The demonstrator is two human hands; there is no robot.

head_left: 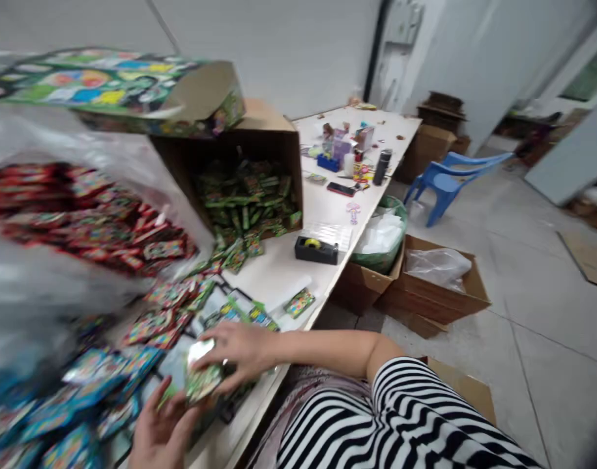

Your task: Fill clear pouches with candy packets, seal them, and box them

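The striped sleeve (420, 404) is seen nearest the camera. Over the bench (274, 270), a green packet (203, 383) is gripped between the thumb and fingers of the right hand (242, 352), just above and beside the left hand (164, 433); its long axis is lost to blur. The left fingers are parted and loosely curled; whether the packet is touched by them cannot be told.

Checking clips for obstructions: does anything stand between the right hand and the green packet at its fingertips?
Nothing visible does: the right hand has its fingers directly on the green packet. The left hand is beside it, not between.
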